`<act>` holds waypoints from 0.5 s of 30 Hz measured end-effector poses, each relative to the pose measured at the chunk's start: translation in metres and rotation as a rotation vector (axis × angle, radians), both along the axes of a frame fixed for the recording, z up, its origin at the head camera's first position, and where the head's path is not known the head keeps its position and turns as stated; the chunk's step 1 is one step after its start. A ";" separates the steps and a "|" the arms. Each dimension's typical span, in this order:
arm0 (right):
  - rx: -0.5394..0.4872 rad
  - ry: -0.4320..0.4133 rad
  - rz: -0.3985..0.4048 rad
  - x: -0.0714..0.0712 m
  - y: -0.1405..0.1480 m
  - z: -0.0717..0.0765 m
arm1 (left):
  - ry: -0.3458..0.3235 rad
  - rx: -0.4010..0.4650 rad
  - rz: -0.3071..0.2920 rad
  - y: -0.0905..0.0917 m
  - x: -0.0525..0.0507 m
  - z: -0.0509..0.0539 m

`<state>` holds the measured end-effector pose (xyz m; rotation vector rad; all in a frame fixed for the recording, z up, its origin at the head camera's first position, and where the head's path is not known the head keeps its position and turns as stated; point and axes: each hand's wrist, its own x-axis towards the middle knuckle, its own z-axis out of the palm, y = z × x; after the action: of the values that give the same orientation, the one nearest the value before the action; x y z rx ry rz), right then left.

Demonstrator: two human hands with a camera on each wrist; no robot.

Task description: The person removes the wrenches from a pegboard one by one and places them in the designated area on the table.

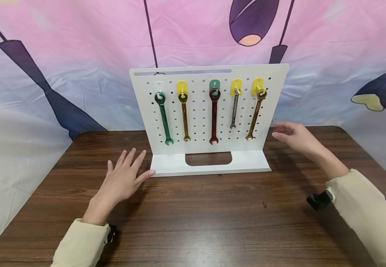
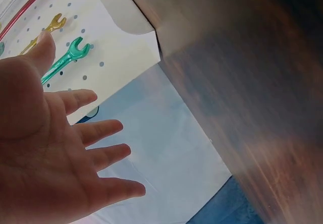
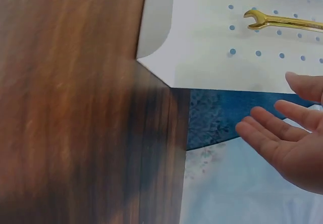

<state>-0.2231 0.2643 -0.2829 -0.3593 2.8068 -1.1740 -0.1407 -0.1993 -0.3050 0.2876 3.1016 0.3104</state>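
Observation:
A white pegboard [image 1: 256, 71] stands upright on its base [image 1: 166, 167]. From its hooks hang, left to right, a green combination wrench [image 1: 165, 122], a gold one [image 1: 185, 120], a dark red one [image 1: 214, 118], a smaller silver one [image 1: 234, 109] and another gold one [image 1: 254, 116]. My left hand [image 1: 121, 180] is beside the board's lower left corner, fingers spread, holding nothing; the left wrist view shows its bare palm [image 2: 55, 153]. To the right of the board is my right hand [image 1: 296, 139], fingers loosely bent, nothing in them. The right-hand gold wrench [image 3: 287, 21] is nearest to it.
Both are over a dark brown wooden table [image 1: 193, 215]. Behind it hangs a pink and blue printed cloth [image 1: 89, 55]. The base has a cut-out in its middle. Black straps [image 1: 319, 200] show at the sleeve cuffs.

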 end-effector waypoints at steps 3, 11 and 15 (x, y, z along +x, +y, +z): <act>-0.082 -0.049 -0.014 -0.006 -0.002 0.001 | 0.004 0.002 -0.001 0.002 -0.001 0.001; -0.310 -0.158 -0.060 -0.020 -0.008 0.000 | 0.016 0.008 -0.015 0.006 -0.003 0.003; -0.366 -0.164 -0.079 -0.027 -0.011 -0.004 | 0.022 0.015 -0.024 0.009 -0.003 0.004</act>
<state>-0.2499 0.2532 -0.2865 -0.1645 2.4818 -1.6559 -0.1433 -0.1905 -0.3011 0.3311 3.1158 0.3321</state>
